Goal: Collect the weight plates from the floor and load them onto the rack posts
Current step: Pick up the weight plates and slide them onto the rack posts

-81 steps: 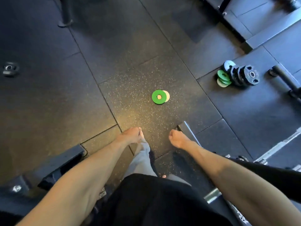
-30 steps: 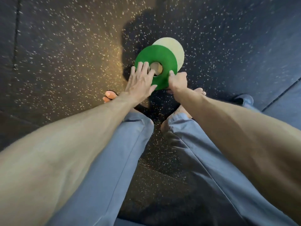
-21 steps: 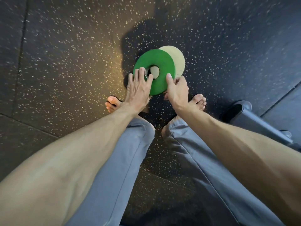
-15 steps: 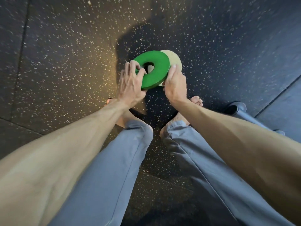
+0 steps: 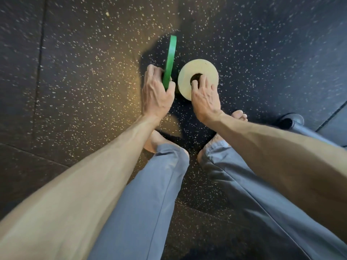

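My left hand [image 5: 155,94] grips a thin green weight plate [image 5: 170,59] by its lower edge and holds it on edge, so only its rim faces me. To its right a cream weight plate [image 5: 199,72] lies on the black speckled floor [image 5: 84,72]. My right hand [image 5: 203,98] rests on the near side of the cream plate with fingers hooked into its centre hole. No rack post is in view.
My bare feet [image 5: 238,115] and grey trouser legs stand just below the plates. A dark metal foot of some equipment [image 5: 293,122] lies at the right, close to my right foot. Floor mat seams run at the left and lower left.
The green plate was lying on top of the cream one; my left hand has lifted it off and turned it on edge. My right hand moved from the green plate to the cream plate's hole.
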Demonstrator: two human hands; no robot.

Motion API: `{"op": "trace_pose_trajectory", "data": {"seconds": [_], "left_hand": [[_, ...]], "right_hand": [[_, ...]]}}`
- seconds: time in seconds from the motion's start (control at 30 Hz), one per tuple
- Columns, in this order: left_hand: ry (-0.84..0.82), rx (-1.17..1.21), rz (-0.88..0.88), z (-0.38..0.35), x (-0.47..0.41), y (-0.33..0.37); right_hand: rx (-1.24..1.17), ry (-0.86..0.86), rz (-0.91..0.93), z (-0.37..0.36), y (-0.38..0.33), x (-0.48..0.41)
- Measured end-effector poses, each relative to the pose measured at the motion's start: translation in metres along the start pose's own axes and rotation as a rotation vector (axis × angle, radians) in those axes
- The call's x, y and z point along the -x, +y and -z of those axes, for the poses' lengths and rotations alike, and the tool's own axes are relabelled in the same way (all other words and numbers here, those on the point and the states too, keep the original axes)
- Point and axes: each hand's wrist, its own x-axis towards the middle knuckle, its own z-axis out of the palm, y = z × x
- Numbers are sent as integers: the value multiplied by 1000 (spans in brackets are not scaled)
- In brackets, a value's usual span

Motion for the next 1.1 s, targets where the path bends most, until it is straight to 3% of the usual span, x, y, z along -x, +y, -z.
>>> {"op": "trace_pose_trajectory", "data": {"seconds": [0.17, 0.27, 0.47, 0.67, 0.77, 0.93, 1.1], "left_hand": [[10, 3, 61, -1, 1, 3], [1, -24, 115, 5, -2, 15], [-134, -164, 229, 40, 1, 65], [-313, -239, 205, 132, 33, 185], [-390, -250, 155, 188, 55, 258], [-470, -329, 22, 274, 99, 379], [-578, -414, -173, 329, 144, 464]], "right_hand": [[-20, 69, 66, -2, 5, 10], [-159, 48, 143, 9, 14, 17], [-233, 79, 147, 77, 28, 47], [-211, 36, 110, 198, 51, 141], [-372, -28, 60, 273, 64, 204], [-543, 64, 21, 385, 71, 318], [-632, 140, -93, 452, 67, 416]]}}
